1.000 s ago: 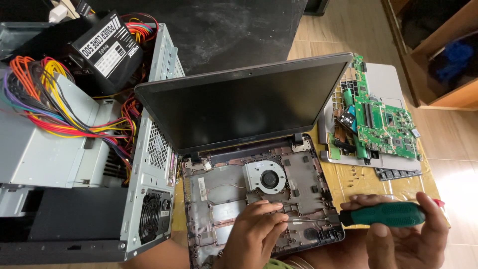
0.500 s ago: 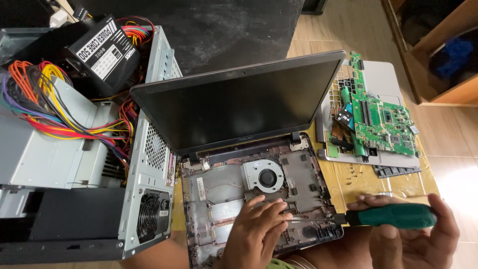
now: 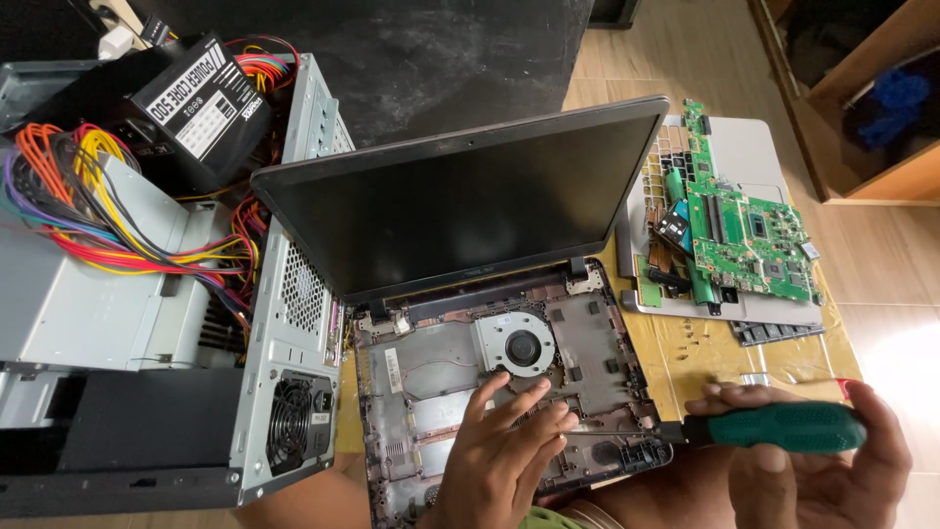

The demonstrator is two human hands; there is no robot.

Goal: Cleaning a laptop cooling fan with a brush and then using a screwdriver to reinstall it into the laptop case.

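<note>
An opened laptop (image 3: 460, 211) stands with its dark screen upright and its stripped base shell (image 3: 587, 323) lying in front of me, a round cooling fan (image 3: 519, 345) inside it. My left hand (image 3: 504, 451) rests flat on the near part of the shell, fingers spread toward the fan. My right hand (image 3: 813, 470) grips a green-handled screwdriver (image 3: 774, 426), held level with its thin shaft reaching left toward my left fingers.
A green circuit board (image 3: 744, 225) lies on a silver keyboard cover (image 3: 744, 157) to the right, on a yellow table (image 3: 705, 343). Open grey desktop cases (image 3: 284, 392) with a black power supply (image 3: 201, 108) and coloured cables (image 3: 88, 196) fill the left side.
My left fingers have stretched farther up toward the fan. The right hand with the screwdriver stays at the near right, nearly unchanged.
</note>
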